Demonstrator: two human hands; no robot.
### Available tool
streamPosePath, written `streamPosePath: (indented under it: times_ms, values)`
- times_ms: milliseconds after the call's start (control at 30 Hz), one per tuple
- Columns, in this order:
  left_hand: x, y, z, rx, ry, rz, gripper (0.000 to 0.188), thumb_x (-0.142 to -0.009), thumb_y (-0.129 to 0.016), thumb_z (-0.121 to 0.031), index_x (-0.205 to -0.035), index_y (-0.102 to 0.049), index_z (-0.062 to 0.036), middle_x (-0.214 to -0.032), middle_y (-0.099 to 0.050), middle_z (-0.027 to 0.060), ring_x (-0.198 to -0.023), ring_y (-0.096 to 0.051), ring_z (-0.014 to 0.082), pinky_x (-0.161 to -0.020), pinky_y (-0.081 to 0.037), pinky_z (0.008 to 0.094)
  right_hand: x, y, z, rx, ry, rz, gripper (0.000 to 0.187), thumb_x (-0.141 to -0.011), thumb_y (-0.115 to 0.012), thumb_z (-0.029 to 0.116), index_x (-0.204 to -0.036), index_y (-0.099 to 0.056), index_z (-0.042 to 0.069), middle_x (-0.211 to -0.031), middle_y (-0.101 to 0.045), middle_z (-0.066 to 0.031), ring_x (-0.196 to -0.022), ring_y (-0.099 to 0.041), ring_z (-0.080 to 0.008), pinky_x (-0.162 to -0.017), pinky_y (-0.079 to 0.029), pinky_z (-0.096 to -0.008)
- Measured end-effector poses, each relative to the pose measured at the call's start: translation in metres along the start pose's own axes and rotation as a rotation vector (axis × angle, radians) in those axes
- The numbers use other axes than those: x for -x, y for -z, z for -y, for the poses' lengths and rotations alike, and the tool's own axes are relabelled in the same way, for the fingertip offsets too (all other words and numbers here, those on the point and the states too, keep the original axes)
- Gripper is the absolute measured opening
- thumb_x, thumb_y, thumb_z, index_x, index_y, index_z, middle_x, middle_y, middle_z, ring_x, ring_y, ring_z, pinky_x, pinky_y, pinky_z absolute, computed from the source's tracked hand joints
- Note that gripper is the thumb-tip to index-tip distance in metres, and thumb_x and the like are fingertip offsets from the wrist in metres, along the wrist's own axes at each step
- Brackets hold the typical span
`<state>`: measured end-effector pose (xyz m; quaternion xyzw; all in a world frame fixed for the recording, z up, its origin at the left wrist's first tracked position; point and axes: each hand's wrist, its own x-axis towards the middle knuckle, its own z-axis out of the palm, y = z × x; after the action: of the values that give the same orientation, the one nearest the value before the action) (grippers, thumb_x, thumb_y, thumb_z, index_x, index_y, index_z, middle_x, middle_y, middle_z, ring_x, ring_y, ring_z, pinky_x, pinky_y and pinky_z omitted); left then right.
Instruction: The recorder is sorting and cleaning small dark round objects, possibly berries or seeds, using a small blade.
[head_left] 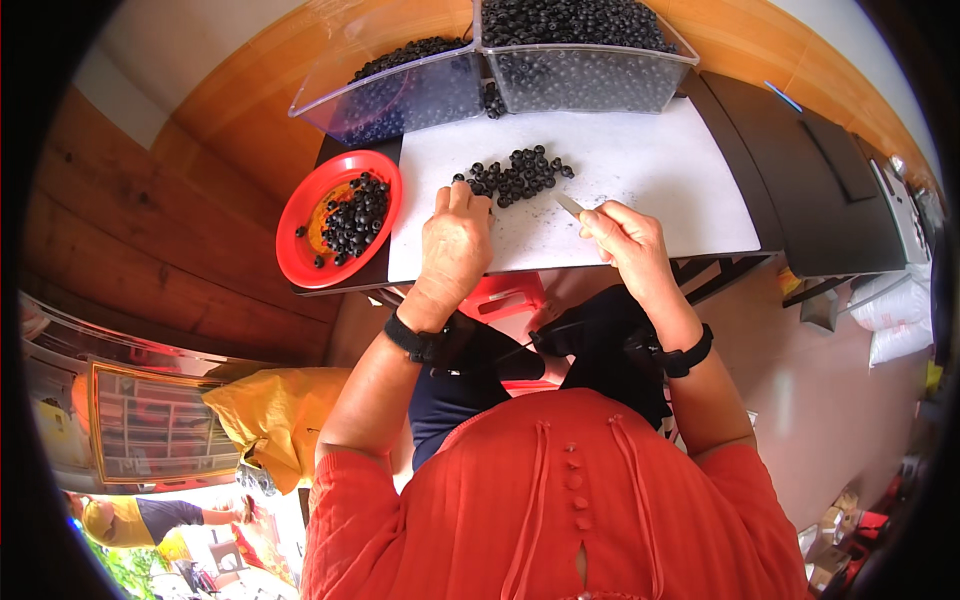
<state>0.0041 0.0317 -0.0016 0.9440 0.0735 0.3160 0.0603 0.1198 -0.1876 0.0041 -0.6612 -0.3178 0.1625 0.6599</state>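
Right of the round, red, plastic-looking plate (289, 236), the small, round, black, berry-like pieces (520, 176) likely weigh little and roll easily, so pinch their sides; your right grip (632, 243) holds the short silver-bladed knife (568, 204), while what your left grip (457, 238) holds, I cannot tell.

Comprises round, glossy, black berry-like pieces (515, 178), gathered in a loose heap on the white sheet (685, 195), 1 lying at the fingertips of the left grip (457, 238). Includes also 1 small knife (569, 205), held in the right grip (632, 242), pale blade slanting away leftward, just short of the heap.
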Motion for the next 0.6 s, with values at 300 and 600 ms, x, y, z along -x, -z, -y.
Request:
streamPosePath:
  times_ms: [300, 600]
  values:
    - [0.0, -0.006, -0.005, 0.152, -0.037, -0.033, 0.013, -0.082, -0.068, -0.002, -0.095, -0.071, -0.0031, -0.095, -0.06, 0.0128, -0.09, -0.06, 0.0345, -0.073, -0.055, 0.0452, 0.0, -0.003, 0.001, 0.044, 0.03, -0.018, 0.033, -0.101, -0.068, 0.024, -0.079, -0.065, -0.001, -0.063, -0.049, 0.0026, -0.06, -0.039, -0.005, -0.054, -0.032, -0.0254]
    - [0.003, -0.007, 0.002, 0.181, 0.03, -0.101, 0.01, -0.081, -0.072, -0.006, -0.09, -0.073, -0.0044, -0.091, -0.061, 0.0109, -0.091, -0.062, 0.0332, -0.075, -0.054, 0.045, 0.001, -0.003, -0.008, 0.022, 0.086, -0.023, 0.034, -0.101, -0.069, 0.027, -0.081, -0.067, 0.0, -0.063, -0.048, 0.0034, -0.059, -0.039, -0.005, -0.054, -0.032, -0.0254]
